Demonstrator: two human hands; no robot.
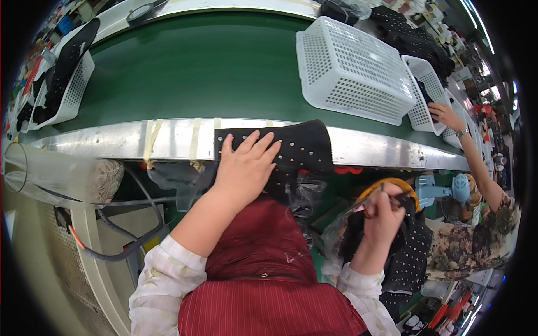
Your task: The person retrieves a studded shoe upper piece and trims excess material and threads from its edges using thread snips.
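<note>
A black fabric-like piece (305,147) dotted with small shiny studs lies over the metal edge of the bench and hangs down toward my lap. My left hand (246,168) rests flat on it, fingers spread, pressing its left part. Off to the right and lower, my right hand (384,217) is closed in a pinch. Something thin and dark shows at its fingertips, too small to name. Just beside and below that hand hang more black studded pieces (412,257), in front of a yellow round rim (400,185).
A green conveyor belt (196,67) runs behind the metal edge (174,140). On it stand an upturned white basket (358,73) and a left basket (75,89) of black pieces. At right, a co-worker's hand (446,116) reaches into another basket (426,78). A blue fan (443,187) sits below.
</note>
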